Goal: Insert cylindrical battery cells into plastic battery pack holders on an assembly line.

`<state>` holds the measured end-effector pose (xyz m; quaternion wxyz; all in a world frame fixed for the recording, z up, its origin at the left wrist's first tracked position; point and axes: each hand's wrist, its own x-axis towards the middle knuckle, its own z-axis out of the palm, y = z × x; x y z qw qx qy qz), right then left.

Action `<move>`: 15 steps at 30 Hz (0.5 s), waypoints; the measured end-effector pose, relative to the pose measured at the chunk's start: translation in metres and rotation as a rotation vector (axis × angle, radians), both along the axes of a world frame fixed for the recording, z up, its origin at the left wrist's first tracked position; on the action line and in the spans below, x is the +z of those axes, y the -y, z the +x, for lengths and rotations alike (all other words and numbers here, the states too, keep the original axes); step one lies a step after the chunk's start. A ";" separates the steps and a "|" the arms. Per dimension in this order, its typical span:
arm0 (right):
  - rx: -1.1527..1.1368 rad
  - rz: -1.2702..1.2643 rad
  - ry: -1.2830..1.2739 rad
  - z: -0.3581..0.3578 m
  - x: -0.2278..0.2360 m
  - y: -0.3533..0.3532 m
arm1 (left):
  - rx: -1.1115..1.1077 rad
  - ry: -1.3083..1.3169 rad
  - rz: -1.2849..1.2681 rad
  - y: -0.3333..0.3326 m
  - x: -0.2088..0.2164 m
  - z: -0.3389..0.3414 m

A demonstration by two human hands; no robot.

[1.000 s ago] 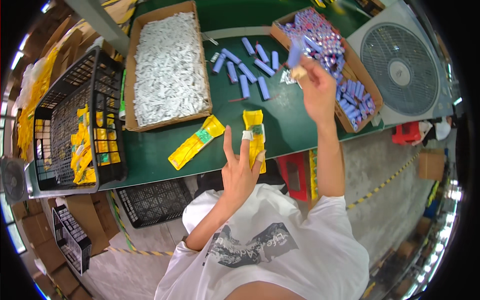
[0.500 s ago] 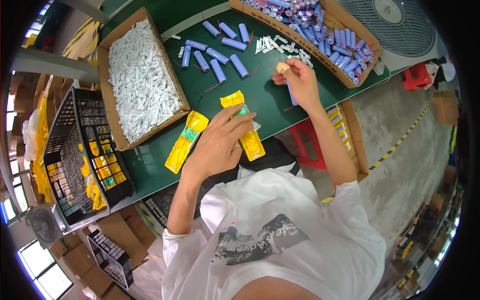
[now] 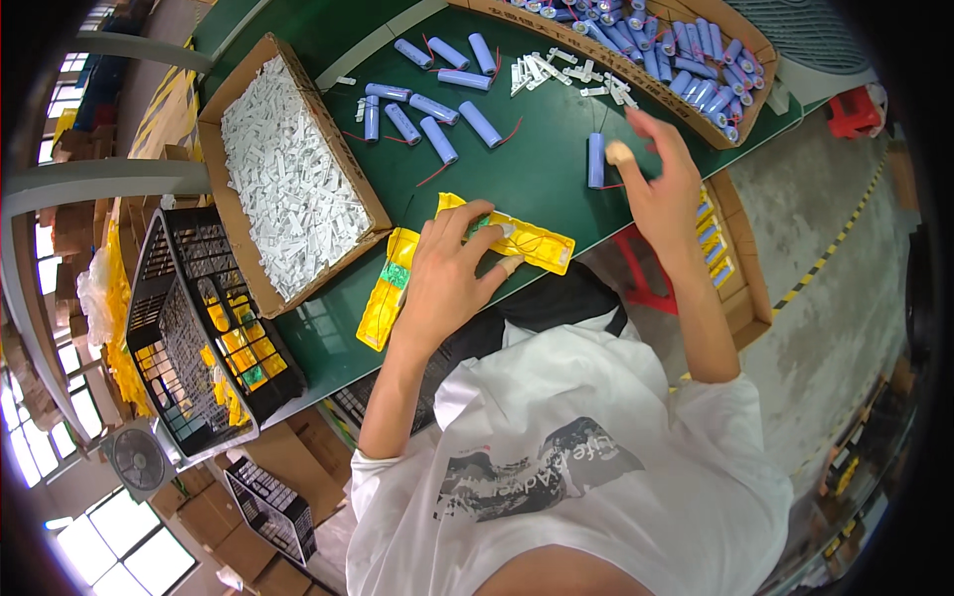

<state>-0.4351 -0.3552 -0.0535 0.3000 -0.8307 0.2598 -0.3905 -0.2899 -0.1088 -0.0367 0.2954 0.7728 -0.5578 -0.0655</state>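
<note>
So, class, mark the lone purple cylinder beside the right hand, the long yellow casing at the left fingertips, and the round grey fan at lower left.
Lone purple cylinder (image 3: 595, 161): head view, middle of its side.
Long yellow casing (image 3: 543, 248): head view, exposed right part.
Round grey fan (image 3: 138, 459): head view, grille centre.

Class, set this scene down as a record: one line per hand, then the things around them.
Left hand: holds a yellow case
Right hand: open beside a blue cell, contact unclear
Second case: yellow, partly behind left hand
Loose cells: ten more, beyond the hands
Left carton: white pieces
Right carton: blue cells
Crate: black, yellow pieces inside
</note>
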 end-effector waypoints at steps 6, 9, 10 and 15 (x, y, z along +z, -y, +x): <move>0.385 -0.029 0.057 -0.035 -0.006 -0.061 | 0.051 0.006 0.065 0.010 0.003 -0.003; 0.480 -0.037 -0.050 -0.019 -0.004 -0.070 | 0.028 0.001 0.152 0.011 0.013 -0.002; 0.482 -0.037 -0.048 -0.017 -0.009 -0.069 | 0.030 0.003 0.153 0.011 0.017 -0.001; 0.555 -0.075 -0.122 -0.015 -0.027 -0.065 | -0.076 -0.090 0.215 0.010 0.025 0.012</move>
